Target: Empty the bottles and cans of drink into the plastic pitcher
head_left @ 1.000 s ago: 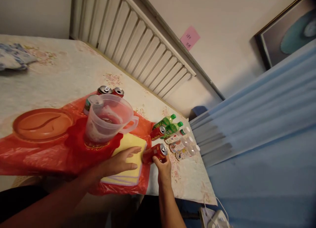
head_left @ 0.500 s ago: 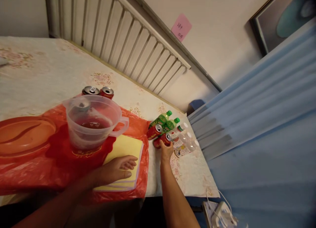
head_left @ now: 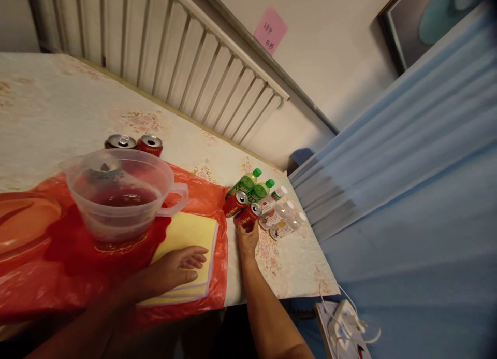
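Observation:
My right hand (head_left: 248, 239) has its thumb and fingers around the lower part of a red drink can (head_left: 247, 216) on the table. Right against that can is another red can (head_left: 235, 204). Green-capped bottles (head_left: 248, 182) stand just behind the pair. My left hand (head_left: 182, 264) hovers over or rests on a stack of yellow cloths or sheets (head_left: 190, 227); its fingers are loosely apart and hold nothing. Left of it, a clear plastic measuring jug (head_left: 124, 193) with a handle contains some dark liquid.
Two opened cans (head_left: 150, 145) and a can seen through the jug stand at the back left. An orange plate (head_left: 27, 221) lies on red plastic sheeting (head_left: 198, 193). White-capped bottles (head_left: 285, 224) line the right side, near the blue curtain (head_left: 396, 234). A radiator (head_left: 182, 63) runs behind.
My right hand has shifted down to the lower part of the red can, which now sits closer to the other red can. The view has turned slightly; my left hand keeps its pose.

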Demonstrator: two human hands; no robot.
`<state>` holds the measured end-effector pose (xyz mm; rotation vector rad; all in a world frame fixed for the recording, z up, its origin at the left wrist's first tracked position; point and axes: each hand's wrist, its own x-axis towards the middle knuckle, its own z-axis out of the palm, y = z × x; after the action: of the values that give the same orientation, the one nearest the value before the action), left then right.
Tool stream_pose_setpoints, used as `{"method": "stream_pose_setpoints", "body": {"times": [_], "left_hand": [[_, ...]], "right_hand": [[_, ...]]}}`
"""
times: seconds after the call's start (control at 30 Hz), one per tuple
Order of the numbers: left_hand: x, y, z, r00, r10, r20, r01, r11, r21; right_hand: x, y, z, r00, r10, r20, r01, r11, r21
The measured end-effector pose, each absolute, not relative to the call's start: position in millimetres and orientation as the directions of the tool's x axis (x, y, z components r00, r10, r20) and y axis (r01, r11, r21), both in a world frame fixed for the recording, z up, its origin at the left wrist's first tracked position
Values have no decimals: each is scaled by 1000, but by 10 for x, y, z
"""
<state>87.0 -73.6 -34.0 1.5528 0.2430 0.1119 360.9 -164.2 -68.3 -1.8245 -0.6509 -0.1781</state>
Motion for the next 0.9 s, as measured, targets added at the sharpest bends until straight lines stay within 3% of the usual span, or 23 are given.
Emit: {"method": "stream_pose_setpoints", "body": {"times": [0.9], "left_hand": [[853, -712, -348, 967, 230, -111, 113, 4, 994]], "right_hand": [[3812, -1520, -871, 839, 324, 436, 519, -239, -821]]}}
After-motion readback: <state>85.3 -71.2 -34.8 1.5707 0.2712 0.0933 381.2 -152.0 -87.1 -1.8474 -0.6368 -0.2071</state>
